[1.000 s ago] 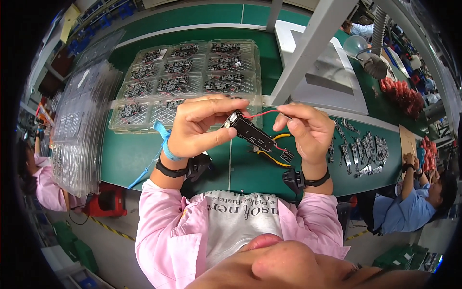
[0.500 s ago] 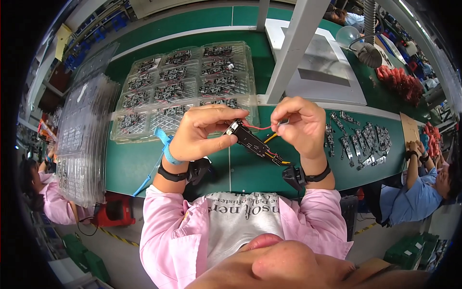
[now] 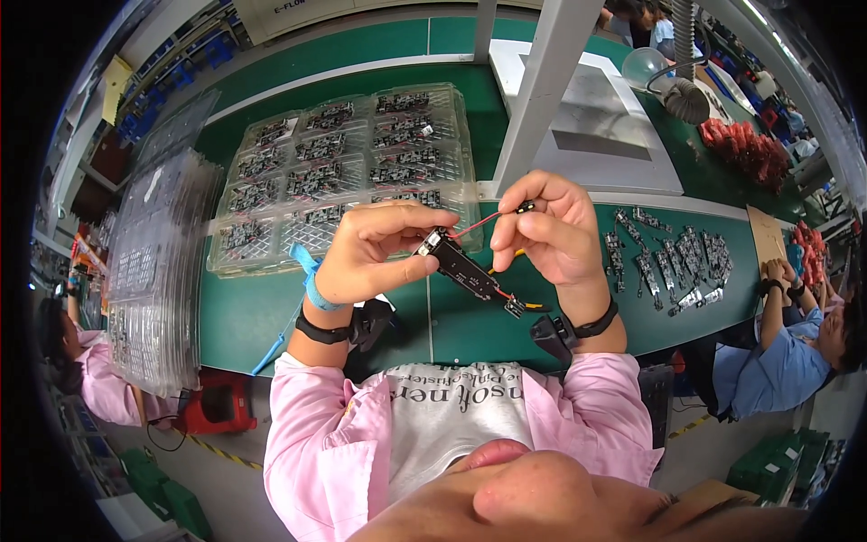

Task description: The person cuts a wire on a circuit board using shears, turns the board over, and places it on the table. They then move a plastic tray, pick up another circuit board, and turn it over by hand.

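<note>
My left hand (image 3: 379, 253) pinches a narrow black circuit board (image 3: 462, 269) at its upper end, between thumb and fingers. Pale square components sit at that end. From there a red wire (image 3: 477, 224) runs across to my right hand (image 3: 555, 230), whose thumb and index finger grip a small black module (image 3: 526, 207) at the wire's tip. Its other fingers are loosely curled. Another small module (image 3: 515, 307) dangles from the board's lower end, beside black and yellow leads. The board is held tilted above the green table.
A clear compartment tray (image 3: 343, 172) of circuit assemblies lies at the far left, beside a tall stack of clear trays (image 3: 163, 262). Several loose small boards (image 3: 677, 262) lie on the right. A grey metal post (image 3: 546, 99) rises ahead. People sit at both sides.
My right hand has risen slightly and turned the small module, so its dark face now shows. The dangling module at the board's lower end has swung into clearer view. My left hand stays nearly still.
</note>
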Tool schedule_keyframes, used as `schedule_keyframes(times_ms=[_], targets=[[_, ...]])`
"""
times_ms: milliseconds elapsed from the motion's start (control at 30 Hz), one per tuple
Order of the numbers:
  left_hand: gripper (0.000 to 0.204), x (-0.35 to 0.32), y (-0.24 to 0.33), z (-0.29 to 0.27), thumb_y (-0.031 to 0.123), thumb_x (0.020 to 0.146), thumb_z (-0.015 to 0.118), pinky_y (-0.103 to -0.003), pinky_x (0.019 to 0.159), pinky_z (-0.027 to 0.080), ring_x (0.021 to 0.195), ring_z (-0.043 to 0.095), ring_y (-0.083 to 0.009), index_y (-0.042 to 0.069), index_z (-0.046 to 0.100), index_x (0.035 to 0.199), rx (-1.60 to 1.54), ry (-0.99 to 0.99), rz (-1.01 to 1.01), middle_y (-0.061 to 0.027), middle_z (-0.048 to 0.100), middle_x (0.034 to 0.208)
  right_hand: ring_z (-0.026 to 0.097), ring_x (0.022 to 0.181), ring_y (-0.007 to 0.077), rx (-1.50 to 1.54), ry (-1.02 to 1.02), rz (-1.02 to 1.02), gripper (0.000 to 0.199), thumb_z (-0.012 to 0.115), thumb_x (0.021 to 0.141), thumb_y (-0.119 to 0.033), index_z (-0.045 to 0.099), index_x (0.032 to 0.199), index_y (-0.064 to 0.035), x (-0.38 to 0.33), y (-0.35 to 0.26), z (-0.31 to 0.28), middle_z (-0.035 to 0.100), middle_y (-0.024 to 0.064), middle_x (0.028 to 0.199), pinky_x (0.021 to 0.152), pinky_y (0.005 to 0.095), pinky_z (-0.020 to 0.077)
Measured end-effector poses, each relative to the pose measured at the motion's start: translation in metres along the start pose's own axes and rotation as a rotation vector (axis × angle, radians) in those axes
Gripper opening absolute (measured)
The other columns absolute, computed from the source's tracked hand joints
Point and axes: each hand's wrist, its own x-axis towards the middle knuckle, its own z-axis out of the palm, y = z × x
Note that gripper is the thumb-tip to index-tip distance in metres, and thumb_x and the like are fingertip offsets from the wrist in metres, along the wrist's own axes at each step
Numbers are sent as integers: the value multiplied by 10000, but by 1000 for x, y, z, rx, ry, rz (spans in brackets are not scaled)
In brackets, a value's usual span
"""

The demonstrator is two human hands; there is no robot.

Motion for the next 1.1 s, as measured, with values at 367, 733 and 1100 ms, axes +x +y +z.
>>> schedule_keyframes(times_ms=[367, 733, 1100], targets=[[390, 2, -2, 0, -61, 651, 622, -286, 791, 445, 887, 556, -197, -98, 522, 1026, -143, -56, -6, -159, 562, 944, 437, 316, 95, -297, 79, 124, 251, 467, 857, -158, 528, 778, 72, 1, -11, -13, 542, 128, 535, 293, 169, 299], [406, 1, -1, -1, 9, 622, 666, -325, 755, 461, 827, 580, -245, -134, 527, 976, -177, -1, -13, -202, 571, 888, 529, 424, 139, -238, -49, -70, 161, 509, 814, -66, 542, 847, 88, -3, -10, -13, 567, 152, 624, 375, 201, 422], [404, 0, -2, 0, 8, 617, 682, -320, 725, 477, 791, 596, -262, -135, 531, 965, -285, -47, 5, -195, 569, 859, 605, 550, 219, -301, -114, -233, 116, 506, 762, 24, 540, 849, 93, -10, -10, -9, 583, 176, 747, 509, 254, 488]])
